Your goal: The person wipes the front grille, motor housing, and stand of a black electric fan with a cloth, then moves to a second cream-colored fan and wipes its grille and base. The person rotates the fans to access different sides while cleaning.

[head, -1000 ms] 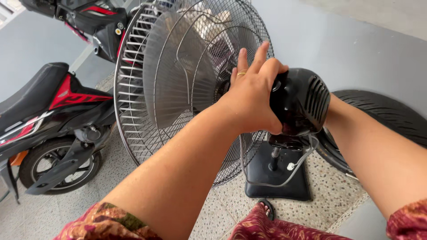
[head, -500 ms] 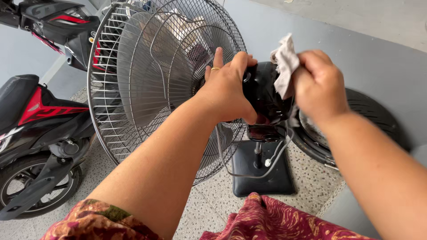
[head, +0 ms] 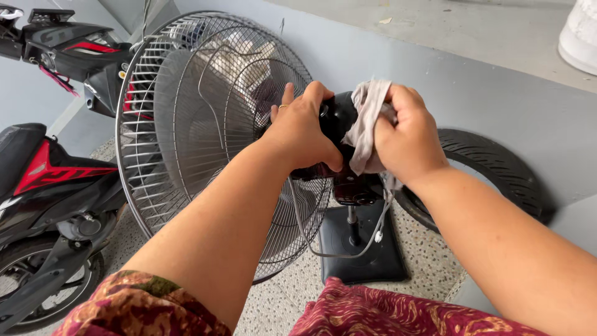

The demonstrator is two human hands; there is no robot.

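A pedestal fan stands in front of me, its wire guard point(head: 186, 137) facing left and its black motor housing point(head: 336, 118) at centre. My left hand point(head: 301, 130) grips the left side of the housing, a ring on one finger. My right hand point(head: 404, 134) presses a crumpled grey cloth point(head: 367, 118) against the right side of the housing. Grey blades show through the guard. The fan's black square base point(head: 364, 246) sits on the speckled floor below, with a grey cord point(head: 336, 249) looping down from the motor.
A black and red motorbike point(head: 46, 180) is parked at left, a second one point(head: 68, 46) behind it. A black tyre point(head: 491, 168) leans against the grey low wall point(head: 448, 68) at right. Patterned red fabric point(head: 398, 314) covers my lap at the bottom.
My right hand came from behind the motor housing with the cloth and now presses it on the housing's right side. My left hand stays on the housing. The view shifted right.
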